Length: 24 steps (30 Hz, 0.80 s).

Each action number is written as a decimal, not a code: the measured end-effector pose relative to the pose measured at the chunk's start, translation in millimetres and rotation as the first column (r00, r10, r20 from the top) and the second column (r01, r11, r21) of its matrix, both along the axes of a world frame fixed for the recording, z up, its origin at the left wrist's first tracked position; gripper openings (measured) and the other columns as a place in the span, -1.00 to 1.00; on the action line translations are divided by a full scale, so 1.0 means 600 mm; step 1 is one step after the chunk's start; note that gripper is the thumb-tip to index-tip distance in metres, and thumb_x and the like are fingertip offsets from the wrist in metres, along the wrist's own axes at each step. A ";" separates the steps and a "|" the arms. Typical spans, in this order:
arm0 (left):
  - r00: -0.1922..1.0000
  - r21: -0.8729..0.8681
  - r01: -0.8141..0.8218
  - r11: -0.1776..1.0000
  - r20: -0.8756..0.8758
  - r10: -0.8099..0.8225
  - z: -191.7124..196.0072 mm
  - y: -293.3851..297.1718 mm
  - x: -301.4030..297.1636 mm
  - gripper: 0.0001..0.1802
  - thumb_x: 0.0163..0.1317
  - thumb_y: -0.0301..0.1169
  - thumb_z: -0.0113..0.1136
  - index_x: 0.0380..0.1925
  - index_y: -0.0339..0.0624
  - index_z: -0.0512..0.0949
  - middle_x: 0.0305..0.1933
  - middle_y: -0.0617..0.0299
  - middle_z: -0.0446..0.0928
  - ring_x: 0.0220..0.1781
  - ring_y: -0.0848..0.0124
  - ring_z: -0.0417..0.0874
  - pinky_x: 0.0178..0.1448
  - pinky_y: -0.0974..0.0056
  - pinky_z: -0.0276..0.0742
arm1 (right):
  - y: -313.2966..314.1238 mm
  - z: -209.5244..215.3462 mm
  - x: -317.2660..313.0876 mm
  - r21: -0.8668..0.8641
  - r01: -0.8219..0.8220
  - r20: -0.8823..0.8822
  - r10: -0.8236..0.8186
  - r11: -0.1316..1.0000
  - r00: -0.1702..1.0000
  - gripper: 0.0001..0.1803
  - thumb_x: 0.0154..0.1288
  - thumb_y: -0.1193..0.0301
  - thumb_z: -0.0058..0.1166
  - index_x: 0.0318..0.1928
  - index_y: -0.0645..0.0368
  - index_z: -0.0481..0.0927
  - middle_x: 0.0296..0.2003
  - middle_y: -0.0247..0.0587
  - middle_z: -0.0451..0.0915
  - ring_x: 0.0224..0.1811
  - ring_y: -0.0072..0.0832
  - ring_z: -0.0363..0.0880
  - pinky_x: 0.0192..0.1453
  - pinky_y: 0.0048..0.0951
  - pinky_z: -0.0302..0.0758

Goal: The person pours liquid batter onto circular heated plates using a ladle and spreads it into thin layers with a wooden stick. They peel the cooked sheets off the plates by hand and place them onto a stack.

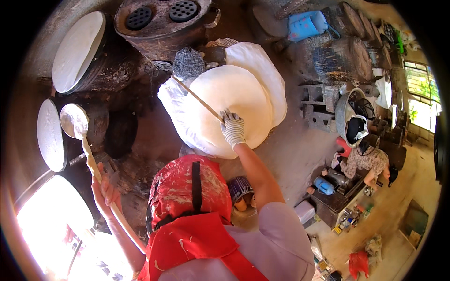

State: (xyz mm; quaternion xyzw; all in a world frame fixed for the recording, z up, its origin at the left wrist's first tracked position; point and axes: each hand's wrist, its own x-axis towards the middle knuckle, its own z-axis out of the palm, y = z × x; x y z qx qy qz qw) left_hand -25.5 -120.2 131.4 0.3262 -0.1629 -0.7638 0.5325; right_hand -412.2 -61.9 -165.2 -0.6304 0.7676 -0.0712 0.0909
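My left hand, bare, is wrapped round the long handle of a ladle. Its round bowl is coated with white batter, and batter also clings to the upper handle. My right hand, in a striped knit glove, grips one end of a thin stick. That stick slants up and left across a broad, round white sheet, and the hand is over the sheet's lower middle. White cloth or plastic spreads out beneath. Whether the glove touches the sheet, I cannot tell.
Pale round surfaces stand along the left. A dark stove with perforated briquettes is at the far side. Right of me are a blue bucket, concrete blocks, a metal basin and another person bending over.
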 end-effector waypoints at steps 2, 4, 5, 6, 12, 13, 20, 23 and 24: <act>1.000 -0.009 0.010 1.000 -0.005 -0.010 0.003 -0.001 -0.009 -0.53 0.43 -0.33 -0.26 0.24 -0.37 0.05 -0.51 0.28 0.28 -0.76 0.69 0.24 -0.68 0.58 0.26 | 0.024 -0.022 0.008 0.136 0.027 0.003 -0.028 0.990 1.000 -0.48 0.19 0.22 -0.05 0.20 -0.05 0.33 0.22 -0.31 0.29 0.19 -0.30 0.28 0.11 -0.15 0.30; 1.000 0.008 -0.020 1.000 -0.014 0.020 0.005 0.006 -0.015 -0.53 0.43 -0.33 -0.25 0.23 -0.37 0.06 -0.51 0.27 0.29 -0.76 0.69 0.25 -0.68 0.58 0.27 | 0.061 -0.030 0.013 0.182 0.031 0.007 -0.033 0.983 0.999 -0.45 0.20 0.21 -0.06 0.23 -0.05 0.30 0.29 -0.32 0.21 0.25 -0.27 0.23 0.15 -0.12 0.27; 1.000 0.011 -0.009 1.000 -0.006 0.009 0.005 0.009 -0.016 -0.53 0.43 -0.33 -0.25 0.23 -0.38 0.06 -0.51 0.27 0.29 -0.76 0.68 0.26 -0.68 0.57 0.28 | 0.078 -0.032 0.015 0.236 0.029 0.017 -0.034 0.971 0.999 -0.44 0.20 0.21 -0.06 0.24 -0.04 0.29 0.30 -0.31 0.20 0.26 -0.24 0.23 0.16 -0.10 0.27; 1.000 0.018 -0.019 1.000 -0.009 0.019 0.005 0.011 -0.018 -0.53 0.43 -0.34 -0.26 0.23 -0.38 0.05 -0.51 0.27 0.29 -0.76 0.68 0.26 -0.68 0.57 0.28 | 0.089 -0.034 0.015 0.337 0.028 0.025 -0.039 0.941 0.999 -0.43 0.21 0.20 -0.06 0.25 -0.03 0.28 0.30 -0.29 0.19 0.27 -0.22 0.22 0.16 -0.09 0.27; 0.999 0.038 -0.047 0.998 -0.011 0.047 0.000 0.017 -0.030 -0.52 0.43 -0.32 -0.25 0.24 -0.37 0.05 -0.52 0.29 0.30 -0.77 0.68 0.26 -0.72 0.58 0.25 | 0.094 -0.056 0.003 0.199 0.025 0.002 -0.026 0.980 1.000 -0.42 0.23 0.19 -0.09 0.27 -0.02 0.25 0.31 -0.29 0.18 0.28 -0.20 0.21 0.17 -0.07 0.25; 0.996 0.060 -0.091 0.994 -0.004 0.092 0.000 0.019 -0.033 -0.52 0.42 -0.31 -0.25 0.23 -0.38 0.05 -0.53 0.31 0.30 -0.78 0.69 0.24 -0.74 0.58 0.24 | 0.092 -0.058 0.000 0.115 0.014 -0.012 -0.013 0.993 1.000 -0.42 0.23 0.19 -0.09 0.27 -0.01 0.24 0.31 -0.29 0.18 0.28 -0.19 0.21 0.17 -0.08 0.25; 0.968 0.273 -0.181 0.945 -0.121 0.220 0.001 0.033 -0.031 -0.50 0.35 -0.24 -0.09 0.18 -0.33 0.18 -0.60 0.37 0.23 -0.80 0.67 0.15 -0.78 0.58 0.12 | 0.070 0.008 -0.022 -0.165 0.028 0.164 0.000 0.986 0.986 -0.66 0.23 0.30 -0.06 -0.04 0.20 0.49 -0.13 0.00 0.53 -0.08 -0.07 0.48 -0.02 -0.09 0.41; 0.972 0.226 -0.228 0.947 0.113 0.207 0.004 0.051 -0.024 -0.54 0.32 -0.23 -0.05 0.10 -0.32 0.29 -0.58 0.37 0.28 -0.81 0.68 0.13 -0.75 0.55 0.12 | 0.000 0.061 -0.002 -0.008 0.112 0.438 -0.097 0.994 0.894 -0.68 0.31 0.20 -0.11 -0.20 0.21 0.53 -0.46 -0.12 0.57 -0.40 -0.30 0.55 -0.27 -0.27 0.47; 0.958 0.171 -0.244 0.955 0.196 0.209 0.007 0.063 -0.023 -0.55 0.31 -0.24 -0.04 0.08 -0.32 0.31 -0.57 0.36 0.30 -0.81 0.67 0.14 -0.75 0.54 0.14 | -0.019 0.080 0.018 0.200 0.136 0.624 -0.233 0.970 0.746 -0.65 0.33 0.17 -0.12 -0.23 0.22 0.54 -0.54 -0.16 0.55 -0.49 -0.37 0.53 -0.33 -0.32 0.46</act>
